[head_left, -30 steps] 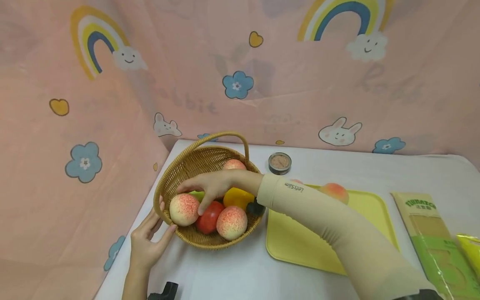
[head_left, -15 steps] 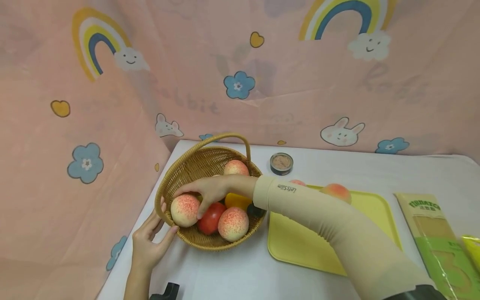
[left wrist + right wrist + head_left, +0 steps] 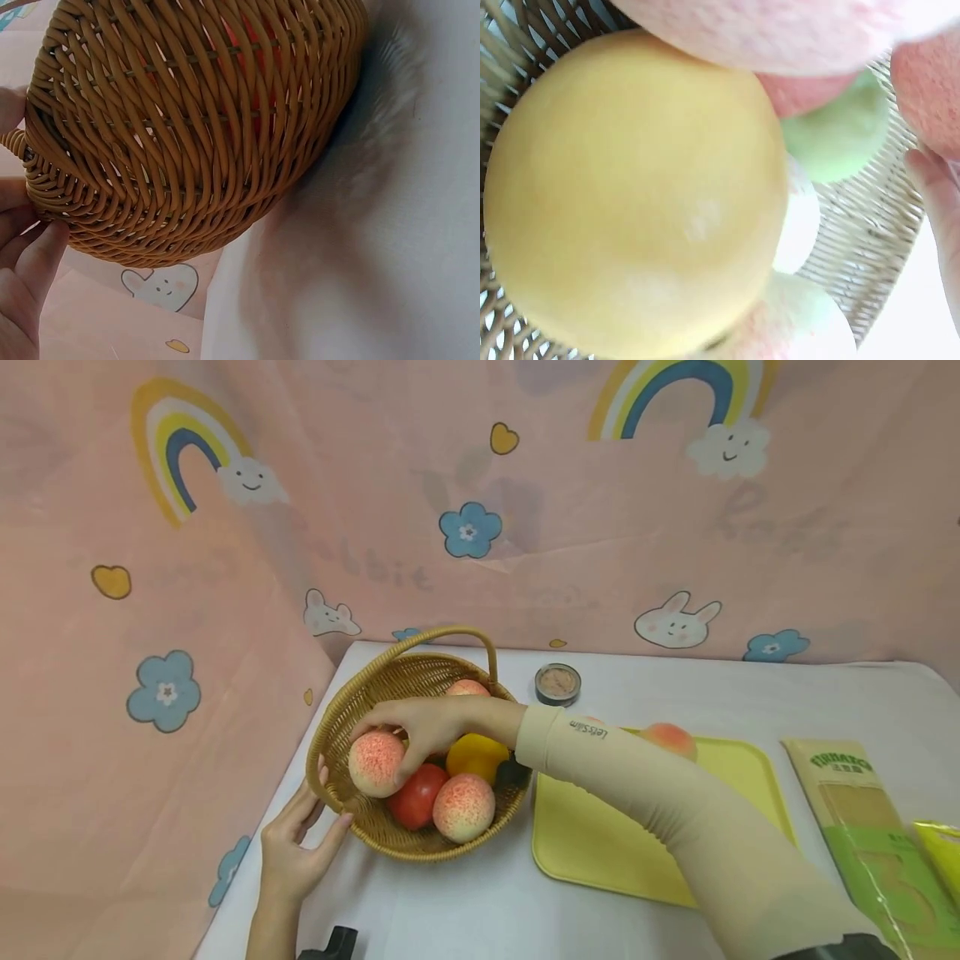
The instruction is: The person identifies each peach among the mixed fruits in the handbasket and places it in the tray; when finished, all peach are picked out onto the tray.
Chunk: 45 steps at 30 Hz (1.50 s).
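My left hand holds the near left rim of a wicker basket, its thumb and fingers at the edge. In the left wrist view, those fingers show against the woven wall. Over the basket's left side, my right hand grips a red-speckled peach between thumb and fingers. A red tomato-like fruit, a second peach and a yellow fruit lie beside it. Farther back another peach is partly covered by my right wrist. A green fruit shows in the right wrist view.
A yellow tray lies to the right under my sleeved right arm, an orange-pink peach at its far edge. Behind stands a small round tin. Farther right are a green-and-tan packet and a yellow packet. A pink printed cloth hangs behind.
The peach in my right hand has shifted slightly up and to the right, away from the basket's left rim. My left hand has stayed at the rim.
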Tool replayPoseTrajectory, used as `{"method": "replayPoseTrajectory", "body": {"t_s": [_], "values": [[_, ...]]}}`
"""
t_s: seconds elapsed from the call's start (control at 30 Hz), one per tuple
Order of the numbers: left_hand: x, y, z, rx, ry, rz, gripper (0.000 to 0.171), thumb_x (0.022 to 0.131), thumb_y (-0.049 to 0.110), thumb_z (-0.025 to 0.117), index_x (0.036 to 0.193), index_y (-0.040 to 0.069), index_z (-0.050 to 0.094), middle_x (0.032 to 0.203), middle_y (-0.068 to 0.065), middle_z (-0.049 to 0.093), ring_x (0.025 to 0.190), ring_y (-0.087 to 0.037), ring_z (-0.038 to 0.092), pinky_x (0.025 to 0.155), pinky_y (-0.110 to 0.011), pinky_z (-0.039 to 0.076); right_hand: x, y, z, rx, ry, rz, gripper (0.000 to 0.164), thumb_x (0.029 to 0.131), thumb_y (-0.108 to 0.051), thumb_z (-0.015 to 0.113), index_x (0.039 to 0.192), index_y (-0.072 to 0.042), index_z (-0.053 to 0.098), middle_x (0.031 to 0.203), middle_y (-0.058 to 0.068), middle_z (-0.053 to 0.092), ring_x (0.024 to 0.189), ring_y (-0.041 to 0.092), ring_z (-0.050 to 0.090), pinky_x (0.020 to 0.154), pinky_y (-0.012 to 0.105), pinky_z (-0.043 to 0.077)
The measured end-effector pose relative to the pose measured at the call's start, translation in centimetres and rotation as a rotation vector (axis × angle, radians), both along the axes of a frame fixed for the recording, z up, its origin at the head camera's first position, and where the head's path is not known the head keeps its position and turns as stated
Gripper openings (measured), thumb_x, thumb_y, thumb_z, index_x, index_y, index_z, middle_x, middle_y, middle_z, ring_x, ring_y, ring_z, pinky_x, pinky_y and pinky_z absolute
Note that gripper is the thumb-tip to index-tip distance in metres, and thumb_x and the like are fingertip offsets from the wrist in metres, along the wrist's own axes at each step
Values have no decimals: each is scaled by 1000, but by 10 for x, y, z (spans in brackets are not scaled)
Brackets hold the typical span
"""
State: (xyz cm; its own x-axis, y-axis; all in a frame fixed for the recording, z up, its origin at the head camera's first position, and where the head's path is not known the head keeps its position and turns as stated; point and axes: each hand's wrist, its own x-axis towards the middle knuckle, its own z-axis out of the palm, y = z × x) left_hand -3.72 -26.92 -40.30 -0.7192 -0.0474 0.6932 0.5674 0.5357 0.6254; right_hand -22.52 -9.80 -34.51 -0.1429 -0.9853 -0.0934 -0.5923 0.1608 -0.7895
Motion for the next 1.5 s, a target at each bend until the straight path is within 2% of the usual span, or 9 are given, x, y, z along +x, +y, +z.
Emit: {"method": "replayPoseTrajectory", "body": {"t_s": [0.1,0.37,0.53,0.67,0.8,0.93,1.1,1.37,1.5], "values": [[0,2,2,2,-4,3,64,62,-23,68,123,-19,51,129,-38,47,126,-14,51,95,-22,48,-1,9,6,-13,8,-32,67,72,-28,79,133,-24,49,119,-3,47,109,10,49,91,20,52],[-2,-13,-23,-12,-39,35,70,60,-22,71,127,-13,51,137,-26,46,125,-12,51,93,-19,49,3,42,19,-75,67,-66,67,74,-31,74,135,-23,47,126,-3,44,111,9,47,93,23,50],[1,-14,-22,-4,-88,57,70,61,-21,71,128,-11,52,138,-24,47,124,-9,52,92,-17,50,8,77,19,-183,22,-114,68,77,-24,74,138,-17,44,136,0,44,117,11,47,99,25,50],[0,-13,-21,-1,-95,52,69,62,-22,71,127,-13,51,136,-27,47,126,-9,50,93,-17,49,11,113,16,-265,-20,-194,70,78,-20,74,141,-14,42,141,1,40,120,14,47,99,30,51],[-1,-13,-23,4,-89,45,69,61,-23,71,126,-15,51,138,-26,46,128,-10,48,94,-17,49,17,151,7,-340,-76,-327,73,77,-14,75,141,-10,41,142,4,39,119,19,47,97,34,53],[-2,-16,-25,-2,-57,42,67,60,-22,71,124,-17,51,137,-26,47,128,-10,48,93,-17,49,25,191,-7,-387,-128,-471,75,76,-6,77,142,-12,41,143,9,36,121,17,46,98,28,53],[-2,-18,-23,1,-34,29,65,61,-23,71,122,-19,51,134,-32,47,128,-10,48,93,-16,49,34,238,-28,-427,-42,-589,79,73,2,77,142,-10,41,138,15,38,124,8,42,101,17,48],[-4,-17,-22,3,-26,30,65,60,-23,71,122,-19,51,135,-30,47,128,-11,49,93,-18,49,53,294,-53,-426,115,-760,79,71,10,75,141,-5,41,136,8,40,118,1,45,98,4,41],[-3,-16,-25,9,-46,33,67,60,-22,71,124,-17,51,136,-30,46,128,-11,48,94,-17,49,57,319,-59,-538,89,-768,81,67,22,69,140,7,36,137,9,40,119,5,46,97,6,45]]}}
